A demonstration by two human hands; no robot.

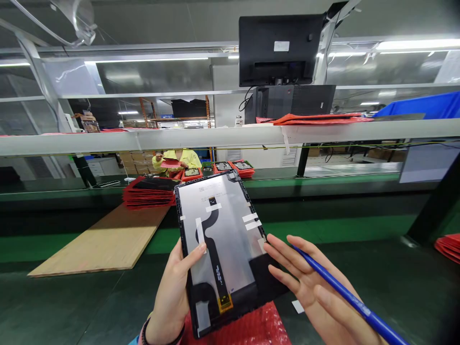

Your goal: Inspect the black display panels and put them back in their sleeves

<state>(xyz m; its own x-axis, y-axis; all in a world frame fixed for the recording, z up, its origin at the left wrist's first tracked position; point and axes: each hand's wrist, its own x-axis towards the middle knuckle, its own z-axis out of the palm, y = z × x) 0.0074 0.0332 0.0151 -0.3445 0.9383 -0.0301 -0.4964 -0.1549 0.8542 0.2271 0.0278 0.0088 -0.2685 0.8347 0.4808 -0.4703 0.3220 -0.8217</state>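
1. Gripping the display panel point(230, 230) by its left edge, the left hand point(172, 292) holds it tilted at mid-frame, thumb on a white tape strip.
2. The right hand point(309, 282) is spread flat, its fingertips touching the panel's right edge; a blue stick point(345, 294) lies across its palm.
3. A red bubble bag point(251, 328) lies beneath, lower centre.

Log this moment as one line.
left hand: grips tablet panel, back up | right hand: open, touching panel edge, blue stick across palm | under panel: red bubble wrap
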